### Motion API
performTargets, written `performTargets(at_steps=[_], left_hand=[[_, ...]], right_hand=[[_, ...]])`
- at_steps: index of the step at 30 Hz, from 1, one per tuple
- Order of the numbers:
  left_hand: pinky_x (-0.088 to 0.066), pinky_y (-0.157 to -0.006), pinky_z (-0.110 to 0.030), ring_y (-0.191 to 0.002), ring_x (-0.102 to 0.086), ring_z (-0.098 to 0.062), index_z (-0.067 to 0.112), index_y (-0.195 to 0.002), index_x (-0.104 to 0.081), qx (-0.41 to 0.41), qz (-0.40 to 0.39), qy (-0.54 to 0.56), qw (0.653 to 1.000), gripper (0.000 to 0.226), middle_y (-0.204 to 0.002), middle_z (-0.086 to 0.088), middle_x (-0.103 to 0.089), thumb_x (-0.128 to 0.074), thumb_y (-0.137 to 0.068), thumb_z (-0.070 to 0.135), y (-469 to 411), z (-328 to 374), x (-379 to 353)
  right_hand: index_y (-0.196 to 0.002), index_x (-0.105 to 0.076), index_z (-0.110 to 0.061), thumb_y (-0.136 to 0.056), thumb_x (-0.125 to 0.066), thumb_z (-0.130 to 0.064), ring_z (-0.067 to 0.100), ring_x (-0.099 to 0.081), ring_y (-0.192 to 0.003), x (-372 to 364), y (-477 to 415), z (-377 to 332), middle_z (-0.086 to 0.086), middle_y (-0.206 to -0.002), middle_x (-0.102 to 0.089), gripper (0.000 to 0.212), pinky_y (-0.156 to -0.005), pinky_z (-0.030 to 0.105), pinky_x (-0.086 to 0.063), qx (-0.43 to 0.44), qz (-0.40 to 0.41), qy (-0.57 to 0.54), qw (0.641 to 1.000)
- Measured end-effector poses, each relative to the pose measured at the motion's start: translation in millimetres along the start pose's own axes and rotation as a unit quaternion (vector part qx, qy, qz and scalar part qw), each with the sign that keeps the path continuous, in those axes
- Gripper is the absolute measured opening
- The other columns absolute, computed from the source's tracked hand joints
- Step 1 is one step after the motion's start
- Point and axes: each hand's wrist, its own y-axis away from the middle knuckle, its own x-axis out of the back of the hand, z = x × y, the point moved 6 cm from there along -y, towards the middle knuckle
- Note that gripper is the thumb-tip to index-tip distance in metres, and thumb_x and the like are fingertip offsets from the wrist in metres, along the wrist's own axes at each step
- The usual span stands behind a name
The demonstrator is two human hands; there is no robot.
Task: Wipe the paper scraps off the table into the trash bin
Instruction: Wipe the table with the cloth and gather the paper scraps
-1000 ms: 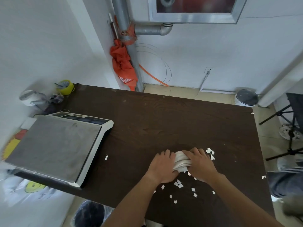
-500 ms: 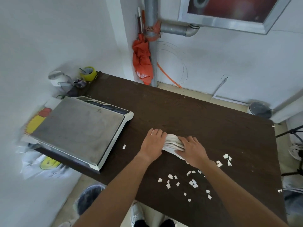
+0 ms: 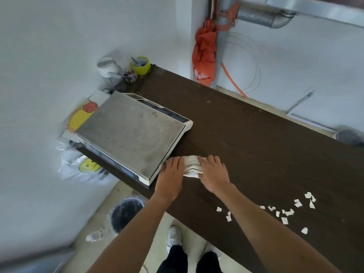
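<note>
In the head view, both hands press a folded, off-white ribbed cloth (image 3: 192, 166) flat onto the dark brown wooden table (image 3: 256, 138), close to its near edge and just beside the near right corner of the flat grey metal-topped weighing scale (image 3: 130, 133). The left hand (image 3: 171, 175) lies palm down on the cloth's left end, fingers stretched out and together, its fingertips right by the scale's rim; the right hand (image 3: 213, 175) covers the right end, fingers spread and lightly curled over the fabric. Neither hand grips the cloth: both hold it down. The small white paper scraps (image 3: 285, 210) lie scattered along the table's near edge, well apart to the right of the cloth, partly hidden by the right forearm. The round, dark-lined trash bin (image 3: 126, 212) stands on the floor below the near edge, under the scale's corner. The step in hand looks like setting the cloth for a stroke. The next move would call for carrying the cloth beyond the scraps and dragging them leftward along the near edge, over the bin.
</note>
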Motion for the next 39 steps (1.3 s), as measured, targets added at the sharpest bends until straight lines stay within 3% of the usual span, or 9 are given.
performTargets(at_steps=[5, 10, 20, 31, 39], left_hand=[[-0.056, -0.080, -0.030, -0.105, -0.056, -0.020, 0.015, -0.129, -0.046, 0.085, -0.030, 0.055, 0.994, 0.056, -0.117, -0.006, -0.054, -0.057, -0.087, 0.050, 44, 5, -6], [-0.056, -0.086, -0.034, -0.105, -0.058, -0.020, 0.015, -0.130, -0.039, 0.099, -0.085, 0.083, 0.988, 0.063, -0.119, -0.005, -0.053, -0.052, -0.090, 0.062, 63, 20, -15], [-0.056, -0.085, -0.036, -0.101, -0.068, -0.025, 0.012, -0.126, -0.046, 0.054, -0.148, 0.060, 0.986, 0.067, -0.118, -0.008, -0.064, -0.036, -0.096, 0.072, 83, 76, -33], [-0.051, -0.084, -0.038, -0.102, -0.067, -0.029, 0.009, -0.129, -0.043, 0.016, -0.180, 0.053, 0.982, 0.068, -0.122, -0.011, -0.062, -0.038, -0.097, 0.069, 93, 148, -43], [-0.051, -0.094, -0.042, -0.108, -0.066, -0.030, 0.008, -0.134, -0.042, 0.018, -0.221, 0.135, 0.966, 0.074, -0.124, -0.012, -0.064, -0.039, -0.096, 0.071, 88, 200, -50]], right_hand=[[-0.143, -0.044, -0.031, -0.089, -0.057, -0.023, 0.025, -0.030, -0.137, -9, -6, -19, 0.001, -0.143, -0.041, 0.056, -0.106, 0.048, -0.040, 0.093, -0.066, -0.027, 0.993], [-0.147, -0.043, -0.031, -0.089, -0.054, -0.015, 0.023, -0.012, -0.149, -19, -4, -19, 0.000, -0.160, -0.025, 0.061, -0.118, 0.046, -0.023, 0.163, -0.172, -0.042, 0.971], [-0.150, -0.039, -0.032, -0.090, -0.049, -0.011, 0.017, -0.003, -0.151, -21, 50, 23, -0.004, -0.163, -0.016, 0.064, -0.121, 0.038, -0.017, 0.159, -0.188, -0.047, 0.968], [-0.147, -0.040, -0.038, -0.090, -0.050, -0.009, 0.015, -0.005, -0.151, -36, 93, 96, -0.007, -0.162, -0.019, 0.065, -0.120, 0.040, -0.020, 0.131, -0.175, -0.070, 0.973], [-0.146, -0.043, -0.037, -0.091, -0.042, -0.002, 0.015, -0.005, -0.151, -26, 107, 145, -0.009, -0.162, -0.018, 0.065, -0.120, 0.042, -0.019, 0.112, -0.220, -0.045, 0.968]])
